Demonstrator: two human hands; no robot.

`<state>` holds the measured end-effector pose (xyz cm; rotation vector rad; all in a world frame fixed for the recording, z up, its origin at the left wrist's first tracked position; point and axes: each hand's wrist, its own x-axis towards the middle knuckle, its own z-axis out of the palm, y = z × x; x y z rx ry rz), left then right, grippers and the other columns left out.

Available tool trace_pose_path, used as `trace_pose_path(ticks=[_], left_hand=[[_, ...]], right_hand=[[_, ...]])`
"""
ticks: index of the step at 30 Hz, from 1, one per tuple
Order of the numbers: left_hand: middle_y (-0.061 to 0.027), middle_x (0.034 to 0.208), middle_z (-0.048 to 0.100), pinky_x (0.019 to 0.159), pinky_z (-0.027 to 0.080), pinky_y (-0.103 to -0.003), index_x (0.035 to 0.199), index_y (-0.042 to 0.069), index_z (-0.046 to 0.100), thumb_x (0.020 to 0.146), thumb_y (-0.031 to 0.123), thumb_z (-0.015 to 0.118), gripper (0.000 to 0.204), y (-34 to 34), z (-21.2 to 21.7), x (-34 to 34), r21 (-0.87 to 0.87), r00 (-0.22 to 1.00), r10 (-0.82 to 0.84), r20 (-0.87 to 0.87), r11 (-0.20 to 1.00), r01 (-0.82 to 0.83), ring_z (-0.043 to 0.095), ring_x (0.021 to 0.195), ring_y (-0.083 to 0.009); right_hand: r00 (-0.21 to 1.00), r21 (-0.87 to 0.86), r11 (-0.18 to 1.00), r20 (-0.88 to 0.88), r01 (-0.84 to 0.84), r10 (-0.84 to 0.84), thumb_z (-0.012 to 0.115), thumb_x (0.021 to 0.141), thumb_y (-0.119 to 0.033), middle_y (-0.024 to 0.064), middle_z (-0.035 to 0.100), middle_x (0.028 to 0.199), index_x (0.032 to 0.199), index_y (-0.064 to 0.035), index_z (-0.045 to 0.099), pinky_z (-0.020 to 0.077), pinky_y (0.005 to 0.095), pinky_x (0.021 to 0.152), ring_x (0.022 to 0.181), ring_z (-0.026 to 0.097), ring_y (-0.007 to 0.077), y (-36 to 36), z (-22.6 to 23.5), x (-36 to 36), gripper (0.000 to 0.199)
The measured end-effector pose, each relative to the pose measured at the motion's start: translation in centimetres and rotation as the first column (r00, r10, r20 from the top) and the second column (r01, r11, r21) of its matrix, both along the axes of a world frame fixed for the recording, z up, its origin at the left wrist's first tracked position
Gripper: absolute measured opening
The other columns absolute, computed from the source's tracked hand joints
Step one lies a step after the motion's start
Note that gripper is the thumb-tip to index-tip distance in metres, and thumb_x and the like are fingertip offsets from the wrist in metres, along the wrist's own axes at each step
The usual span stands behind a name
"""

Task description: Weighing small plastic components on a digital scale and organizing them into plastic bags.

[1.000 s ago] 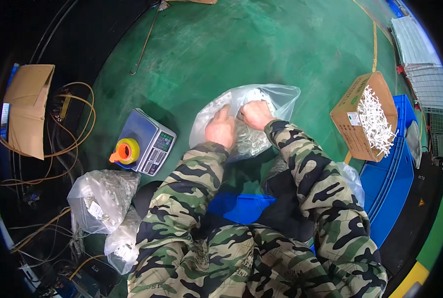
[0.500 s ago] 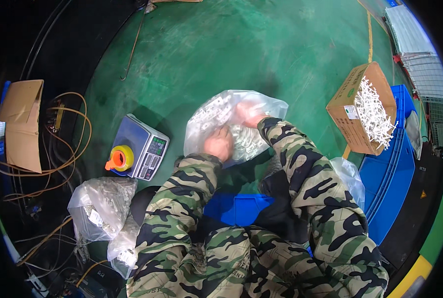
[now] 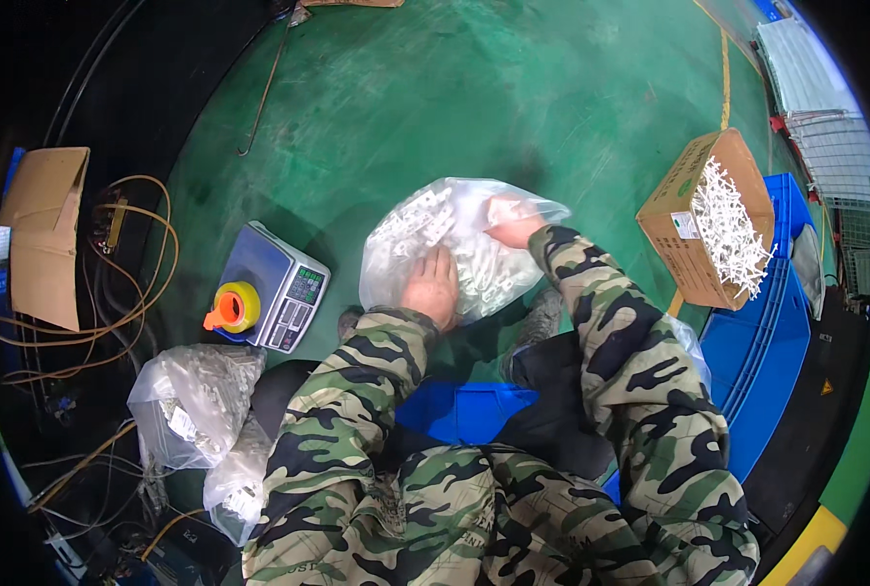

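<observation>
A clear plastic bag (image 3: pixel 455 244) of small white parts lies on the green floor (image 3: pixel 474 98). The left hand (image 3: pixel 433 288) presses flat, open on it; the right hand (image 3: pixel 513 230) grips its top edge. A cardboard box (image 3: pixel 694 220) nearby holds white parts.

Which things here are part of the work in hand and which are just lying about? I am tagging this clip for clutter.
In hand:
clear plastic bag of small white parts
left hand, flat on the bag
right hand, at the bag's mouth

Lying about:
weighing scale
orange tape roll
cardboard box of white parts
filled bags
blue crates
</observation>
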<state>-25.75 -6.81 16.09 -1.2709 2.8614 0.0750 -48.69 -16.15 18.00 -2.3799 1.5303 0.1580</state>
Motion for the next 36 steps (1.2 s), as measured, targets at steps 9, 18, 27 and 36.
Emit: trace_pose_path(ticks=[9, 18, 27, 36], left_hand=[[-0.0259, 0.142, 0.046, 0.108, 0.037, -0.046, 0.133, -0.012, 0.048, 0.065, 0.038, 0.082, 0.091, -0.1, -0.3, -0.2, 0.094, 0.996, 0.049, -0.068, 0.995, -0.043, 0.044, 0.132, -0.0376], [-0.0254, 0.142, 0.046, 0.109, 0.038, -0.046, 0.133, -0.012, 0.048, 0.063, 0.035, 0.081, 0.091, -0.2, 0.2, -0.2, 0.068, 0.993, 0.04, -0.112, 0.997, -0.032, 0.044, 0.132, -0.0362], [-0.0248, 0.14, 0.048, 0.106, 0.04, -0.046, 0.132, -0.012, 0.049, 0.062, 0.03, 0.079, 0.087, -0.1, 0.7, 0.0, 0.051, 0.987, 0.045, -0.153, 0.998, -0.037, 0.046, 0.132, -0.0358], [-0.0255, 0.141, 0.047, 0.107, 0.04, -0.045, 0.137, -0.009, 0.045, 0.065, 0.025, 0.079, 0.087, -1.4, 0.7, -1.7, 0.228, 0.938, 0.228, -0.262, 0.959, -0.169, 0.047, 0.13, -0.0377]], right_hand=[[0.994, 0.009, 0.995, 0.039, -0.098, 0.098, 0.069, 0.084, -0.025, 0.0152, 0.07, 0.092, 0.099, -0.008, 0.07, 0.0532, 0.0455, 0.076, 0.09, 0.068, 0.0341, 3.2, 9.8, -1.2, 0.023], [0.924, -0.441, 0.822, 0.044, 0.36, -0.381, 0.079, 0.073, -0.045, 0.018, 0.07, 0.094, 0.11, -0.0043, 0.066, 0.0544, 0.0441, 0.079, 0.092, 0.068, 0.036, 0.7, 12.6, -3.4, 0.057], [0.849, 0.043, 0.855, 0.103, 0.516, -0.518, 0.067, 0.081, -0.024, 0.0187, 0.071, 0.084, 0.085, -0.0066, 0.075, 0.0538, 0.0478, 0.078, 0.085, 0.069, 0.0372, -0.6, 10.8, -6.8, 0.019], [0.837, -0.276, 0.79, 0.194, 0.547, -0.512, 0.065, 0.084, -0.029, 0.0207, 0.069, 0.088, 0.091, -0.0065, 0.073, 0.0522, 0.0498, 0.075, 0.085, 0.066, 0.0415, -1.8, 8.6, -6.8, 0.025]])
